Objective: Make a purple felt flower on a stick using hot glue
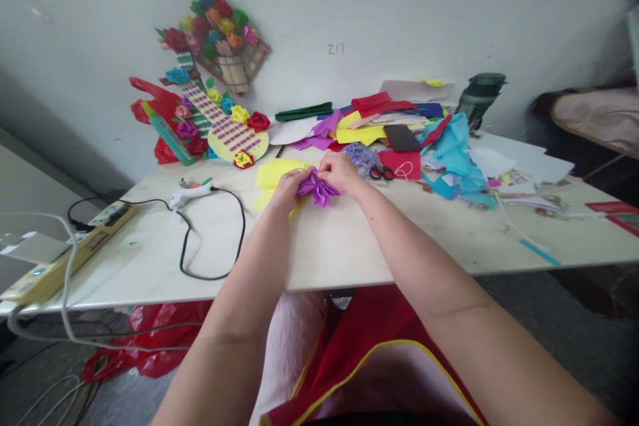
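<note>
A purple paper flower (317,188) is held just above the white table (349,239), over a yellow paper sheet (274,174). My left hand (286,188) grips the flower's left side with fingers closed. My right hand (339,173) pinches the flower's top right edge. Both forearms reach forward from the near table edge.
A white glue gun (192,192) with a black cord lies to the left, beside a power strip (64,253). Scissors (382,174), a dark phone (402,138), heaps of coloured paper (449,150) and a green bottle (478,98) are behind. A paper guitar (224,130) leans on the wall.
</note>
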The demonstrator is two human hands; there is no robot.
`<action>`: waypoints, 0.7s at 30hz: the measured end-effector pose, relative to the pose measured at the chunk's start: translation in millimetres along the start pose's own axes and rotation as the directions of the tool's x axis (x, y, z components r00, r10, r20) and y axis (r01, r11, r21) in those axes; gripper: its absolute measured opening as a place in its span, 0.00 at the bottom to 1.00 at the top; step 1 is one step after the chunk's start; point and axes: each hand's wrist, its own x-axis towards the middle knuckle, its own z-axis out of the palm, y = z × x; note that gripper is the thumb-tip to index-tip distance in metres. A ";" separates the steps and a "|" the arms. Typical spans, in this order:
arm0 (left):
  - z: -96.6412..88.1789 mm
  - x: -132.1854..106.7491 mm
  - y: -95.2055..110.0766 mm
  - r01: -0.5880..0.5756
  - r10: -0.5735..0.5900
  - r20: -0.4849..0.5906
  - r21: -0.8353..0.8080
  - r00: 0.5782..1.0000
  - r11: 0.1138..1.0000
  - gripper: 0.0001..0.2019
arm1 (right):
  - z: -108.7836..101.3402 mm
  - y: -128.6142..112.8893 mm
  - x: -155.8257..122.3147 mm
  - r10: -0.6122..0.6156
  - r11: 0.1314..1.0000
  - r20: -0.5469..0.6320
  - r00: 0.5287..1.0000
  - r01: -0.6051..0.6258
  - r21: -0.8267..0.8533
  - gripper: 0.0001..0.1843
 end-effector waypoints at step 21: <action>-8.5 6.5 -5.0 0.021 -0.018 0.096 -0.031 0.995 0.999 0.17 | 3.3 5.5 1.4 0.066 0.997 0.018 0.998 -0.065 -0.045 0.04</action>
